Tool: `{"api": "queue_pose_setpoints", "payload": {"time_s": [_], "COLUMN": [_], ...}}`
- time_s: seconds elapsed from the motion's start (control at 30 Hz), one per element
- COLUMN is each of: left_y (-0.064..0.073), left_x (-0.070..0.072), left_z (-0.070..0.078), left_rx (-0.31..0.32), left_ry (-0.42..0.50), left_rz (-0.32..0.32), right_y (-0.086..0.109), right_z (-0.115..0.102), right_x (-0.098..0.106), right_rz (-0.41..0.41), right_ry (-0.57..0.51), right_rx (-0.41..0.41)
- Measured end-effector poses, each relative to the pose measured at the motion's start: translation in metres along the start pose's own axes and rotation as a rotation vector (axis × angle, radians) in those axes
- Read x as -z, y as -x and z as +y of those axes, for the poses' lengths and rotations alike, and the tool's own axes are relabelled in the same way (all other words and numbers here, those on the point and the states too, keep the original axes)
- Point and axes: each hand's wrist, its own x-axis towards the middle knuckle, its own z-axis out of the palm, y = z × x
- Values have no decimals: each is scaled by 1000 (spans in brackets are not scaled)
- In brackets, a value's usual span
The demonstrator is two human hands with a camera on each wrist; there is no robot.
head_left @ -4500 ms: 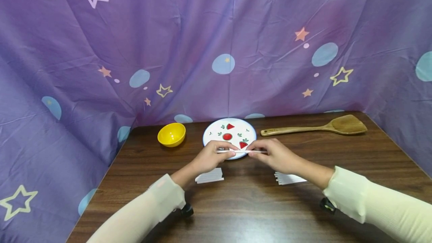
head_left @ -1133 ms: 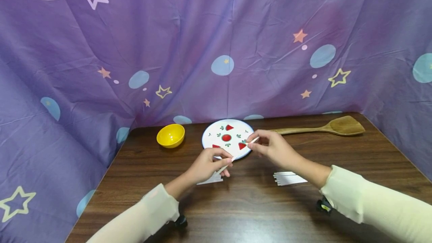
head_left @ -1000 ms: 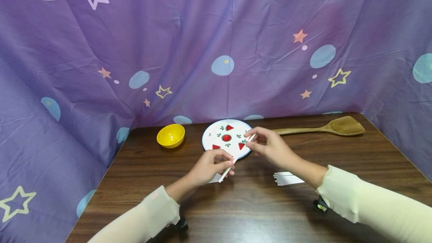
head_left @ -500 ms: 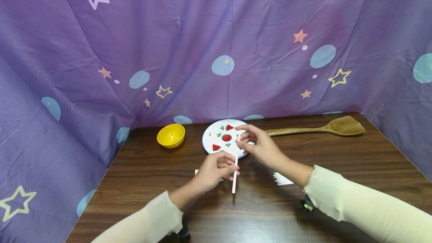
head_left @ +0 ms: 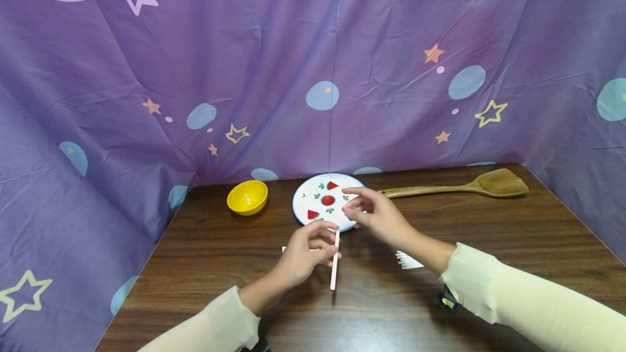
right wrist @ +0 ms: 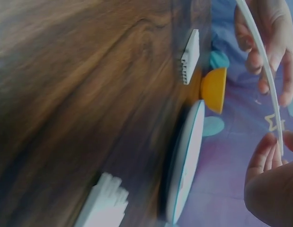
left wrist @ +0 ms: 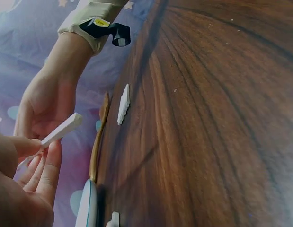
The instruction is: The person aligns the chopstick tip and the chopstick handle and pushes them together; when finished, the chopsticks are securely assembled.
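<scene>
My left hand (head_left: 305, 251) pinches a thin white stick (head_left: 335, 273) between thumb and fingers, in front of the plate. One end of the stick points down toward me. In the left wrist view its blunt near end (left wrist: 70, 124) juts past the fingertips. My right hand (head_left: 379, 213) hovers over the plate's right side, fingers loosely bent with a gap to the thumb. The head view shows its fingertips a little apart from the stick, though in the right wrist view the stick (right wrist: 267, 61) reaches between them. Part of the stick is hidden by the left fingers.
Behind the hands lies a white plate (head_left: 305, 189) with watermelon pictures. A yellow bowl (head_left: 248, 198) stands left of it, a wooden spatula (head_left: 501, 182) right. Rows of white sticks lie on the table, one (head_left: 408, 261) under the right forearm, another (right wrist: 191, 56) mostly hidden behind the left hand.
Earlier both hands held the stick level, left to right. It has since swung round to point toward me. The right fingers have come away from it, and the left hand has lowered slightly.
</scene>
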Motion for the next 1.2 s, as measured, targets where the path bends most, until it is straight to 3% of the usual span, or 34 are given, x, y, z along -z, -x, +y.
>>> {"api": "queue_pose_setpoints", "payload": {"time_s": [0.17, 0.3, 0.53, 0.83, 1.03, 1.2], "left_y": [10, 20, 35, 53, 65, 74], "left_x": [9, 21, 51, 89, 115, 133], "left_z": [-4, -6, -6, -16, -22, -30], "left_rx": [4, 36, 83, 148, 191, 216], "left_ry": [-31, -45, -123, -150, -186, -198], "left_rz": [1, 14, 74, 116, 162, 156], "right_y": [8, 18, 36, 55, 63, 68], "right_z": [10, 17, 31, 49, 55, 57], "right_x": [10, 19, 41, 68, 81, 90], "right_rz": [-3, 16, -7, -60, -109, -137], "right_ry": [16, 98, 233, 406, 387, 392], "right_rx": [2, 4, -1, 11, 10, 2]}}
